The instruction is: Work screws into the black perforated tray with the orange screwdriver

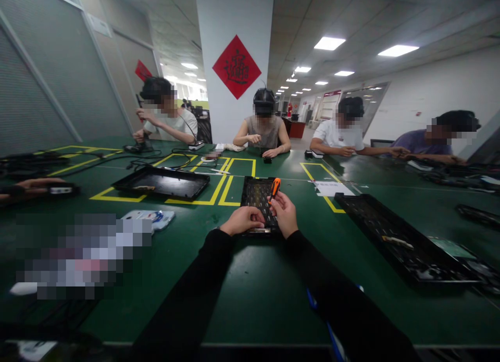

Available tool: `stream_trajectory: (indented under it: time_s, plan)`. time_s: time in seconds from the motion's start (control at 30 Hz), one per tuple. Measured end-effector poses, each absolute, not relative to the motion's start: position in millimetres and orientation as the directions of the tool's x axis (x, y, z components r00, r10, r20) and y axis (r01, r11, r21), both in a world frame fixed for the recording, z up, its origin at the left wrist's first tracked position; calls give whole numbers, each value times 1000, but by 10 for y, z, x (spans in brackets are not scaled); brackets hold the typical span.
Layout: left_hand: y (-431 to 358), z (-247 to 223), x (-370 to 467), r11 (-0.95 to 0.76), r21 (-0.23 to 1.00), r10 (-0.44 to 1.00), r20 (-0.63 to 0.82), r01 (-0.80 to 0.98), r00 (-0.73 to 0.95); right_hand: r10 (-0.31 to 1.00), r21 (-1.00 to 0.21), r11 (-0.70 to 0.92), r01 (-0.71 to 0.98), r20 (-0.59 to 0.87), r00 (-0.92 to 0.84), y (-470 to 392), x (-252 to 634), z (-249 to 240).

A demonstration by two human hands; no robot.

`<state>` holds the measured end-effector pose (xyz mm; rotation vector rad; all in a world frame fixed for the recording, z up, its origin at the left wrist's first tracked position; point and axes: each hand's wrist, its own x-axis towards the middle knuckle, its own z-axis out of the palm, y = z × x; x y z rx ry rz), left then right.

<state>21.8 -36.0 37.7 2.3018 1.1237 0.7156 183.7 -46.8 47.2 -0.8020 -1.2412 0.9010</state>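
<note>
While your right hand (pixel 285 213) pinches the driver (pixel 275 188), brace the tray (pixel 253 191) with your left hand (pixel 242 220) (curled; its hold unclear).

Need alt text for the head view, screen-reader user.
The wearer's right hand grips an orange-and-black tool over a narrow black tray, with the left hand at the tray's near end. The tray lies on a green table marked with yellow lines. Other people sit around it.
</note>
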Motion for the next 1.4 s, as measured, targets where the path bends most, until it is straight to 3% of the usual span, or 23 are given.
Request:
stream_trajectory:
  time_s: [0.4, 1.4]
  plan:
    - [-351, 362, 214, -561, 599, 807, 244, 571, 537, 873, -878, 479, -3, 476, 110, -453, 1839, 441]
    - [-360, 388, 218, -562, 589, 808, 239, 581, 539, 894, -890, 448, -85, 446, 34, -539, 1822, 519]
